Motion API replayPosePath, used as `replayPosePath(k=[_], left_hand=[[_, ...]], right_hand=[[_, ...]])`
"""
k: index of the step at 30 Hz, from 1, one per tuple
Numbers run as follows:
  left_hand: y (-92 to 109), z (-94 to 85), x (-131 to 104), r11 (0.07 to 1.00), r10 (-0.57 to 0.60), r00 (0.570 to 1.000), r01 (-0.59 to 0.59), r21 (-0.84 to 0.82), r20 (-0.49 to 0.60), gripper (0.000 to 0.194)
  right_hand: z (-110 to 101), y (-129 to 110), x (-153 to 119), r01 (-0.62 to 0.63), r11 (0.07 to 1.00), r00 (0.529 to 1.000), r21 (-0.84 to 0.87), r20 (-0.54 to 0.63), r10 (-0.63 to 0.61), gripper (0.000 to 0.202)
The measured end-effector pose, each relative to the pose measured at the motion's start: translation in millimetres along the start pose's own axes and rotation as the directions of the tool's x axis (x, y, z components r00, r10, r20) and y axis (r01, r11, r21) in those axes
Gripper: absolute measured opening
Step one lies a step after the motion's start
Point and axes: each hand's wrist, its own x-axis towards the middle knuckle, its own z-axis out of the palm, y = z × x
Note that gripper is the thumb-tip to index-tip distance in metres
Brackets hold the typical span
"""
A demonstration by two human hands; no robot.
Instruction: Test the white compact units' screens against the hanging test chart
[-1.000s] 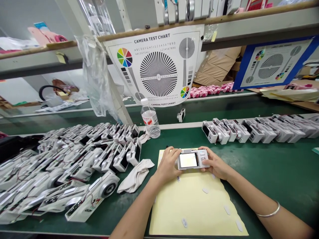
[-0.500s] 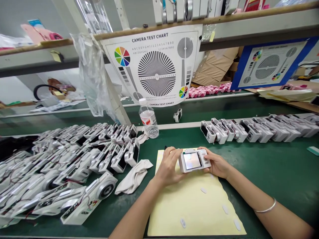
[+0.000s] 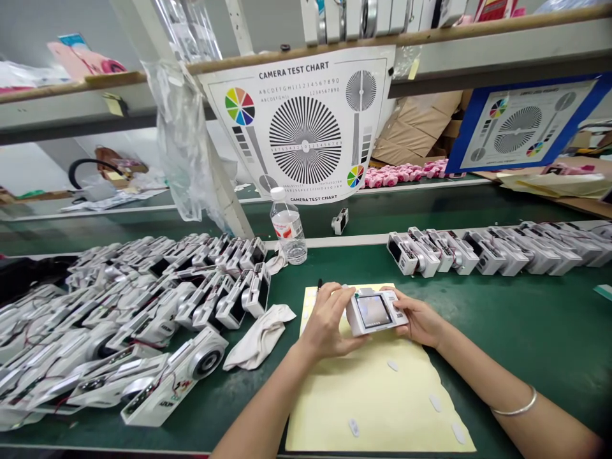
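Observation:
A white camera [image 3: 375, 311] with a lit rear screen is held between my two hands over a yellow sheet [image 3: 377, 395]. My left hand [image 3: 329, 322] grips its left side, fingers at the top edge and thumb below. Around the right end, by the buttons, my right hand [image 3: 415, 317] is closed on it. Small white oval pieces [image 3: 354, 427] lie on the sheet. A white cloth [image 3: 261, 336] rests left of the sheet.
Many white cameras [image 3: 167, 376] crowd the green table's left side, and a row [image 3: 497, 252] stands at the back right. A water bottle [image 3: 289, 233] stands behind the cloth. A test chart [image 3: 306, 127] and a blue-framed chart [image 3: 521, 127] hang behind.
The camera's back is turned slightly more toward me, and its screen picture looks different. Both hands still hold it. The whole view has shifted slightly.

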Motion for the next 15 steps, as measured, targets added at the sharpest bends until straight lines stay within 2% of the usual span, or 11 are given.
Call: replayPosePath(k=[3,5,7,15], left_hand=[[-2.9,0.6,-0.5,0.992,-0.122,0.987,0.123,0.002,0.106,0.064],[-5.9,2.0,-0.9,0.977,-0.211,0.959,0.213,0.008,0.189,0.061],[-8.9,3.9,-1.3,0.966,-0.252,0.938,0.258,0.005,0.237,0.059],[-10.9,6.5,-1.7,0.935,-0.323,0.912,0.349,-0.066,0.252,0.06]], right_hand=[[2.1,0.5,0.6,0.047,0.998,0.998,-0.029,-0.045,-0.048,0.033],[3.6,1.4,0.7,0.085,0.995,0.993,-0.061,-0.074,-0.089,0.032],[5.0,2.5,0.5,0.119,0.988,0.988,-0.097,-0.091,-0.128,0.033],[11.1,5.0,0.3,0.185,0.954,0.969,-0.236,-0.118,-0.217,0.034]])
